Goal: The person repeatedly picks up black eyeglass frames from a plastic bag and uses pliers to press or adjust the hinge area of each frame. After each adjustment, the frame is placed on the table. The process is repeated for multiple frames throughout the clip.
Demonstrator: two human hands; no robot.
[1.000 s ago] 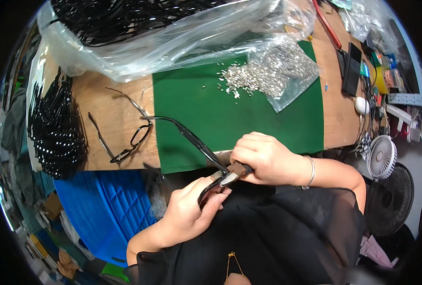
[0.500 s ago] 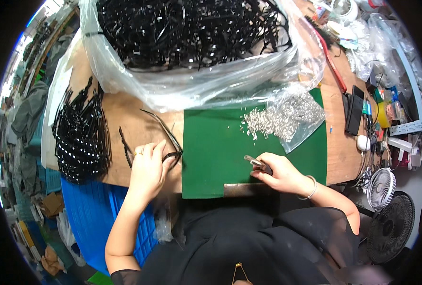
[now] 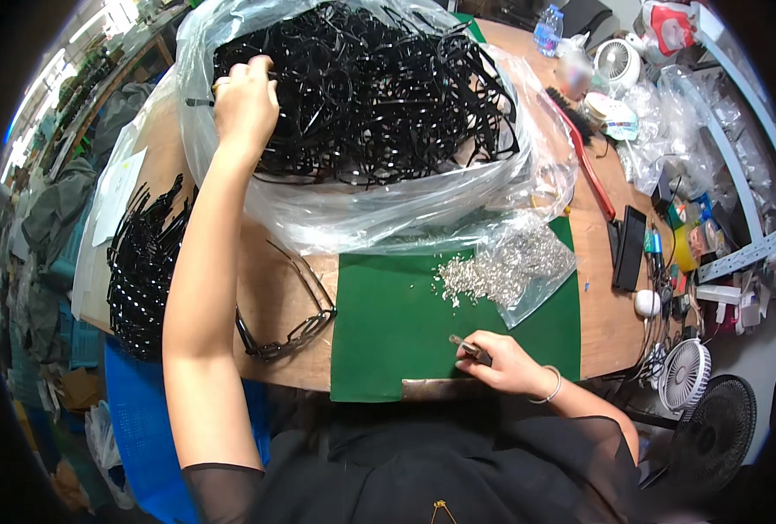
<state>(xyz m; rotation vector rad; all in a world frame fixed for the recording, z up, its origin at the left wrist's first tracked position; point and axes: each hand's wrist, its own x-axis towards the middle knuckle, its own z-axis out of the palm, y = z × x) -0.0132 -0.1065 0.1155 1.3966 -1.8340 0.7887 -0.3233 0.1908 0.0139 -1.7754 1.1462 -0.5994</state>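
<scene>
My left hand (image 3: 246, 105) reaches over the left side of a heap of black eyeglass frames (image 3: 379, 96) in a large clear plastic bag (image 3: 388, 214). Its fingers are curled, and whatever they grip is hidden among the frames. One glossy black eyeglass frame (image 3: 305, 327) lies on the wood, left of a green mat (image 3: 379, 323), with its temples spread. Above the mat's near edge, my right hand (image 3: 510, 362) is closed around a small plier-like tool (image 3: 464, 346) with a metal tip pointing left. Small silvery pieces (image 3: 466, 279) spill from a clear bag (image 3: 532, 262) onto the mat.
A bundle of black frames (image 3: 143, 275) stands at the table's left edge, above a blue crate (image 3: 139, 419). To the right lie a red-handled brush (image 3: 593, 175), a black phone (image 3: 630, 249) and cables. Two fans, one white (image 3: 685, 374) and one black (image 3: 715, 432), stand beyond.
My left hand has let go of the eyeglass frame beside the mat and moved up to the heap in the bag. My right hand keeps the tool. The whole view has shifted slightly.
</scene>
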